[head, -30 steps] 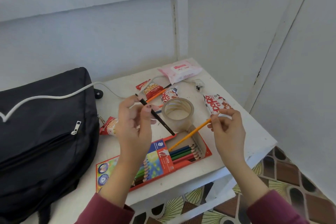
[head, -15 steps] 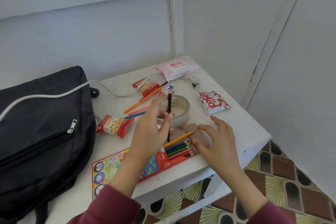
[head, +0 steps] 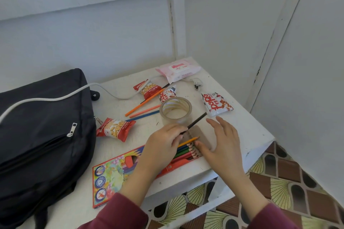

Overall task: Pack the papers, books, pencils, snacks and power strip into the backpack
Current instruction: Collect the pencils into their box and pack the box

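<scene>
Black pencil pinched in left hand; right hand released, touching pencil box.

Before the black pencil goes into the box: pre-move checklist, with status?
1. Left hand grips black pencil: ok.
2. Pencil box end flap open: ok.
3. Right hand at the box mouth, holding nothing: ok.
4. Yellow pencil seated in its row: not ok, it lies slanted with its tip sticking out.
5. Loose pencils gathered: not ok, three lie beside the tape roll.
6. Backpack open to receive: cannot tell.
</scene>
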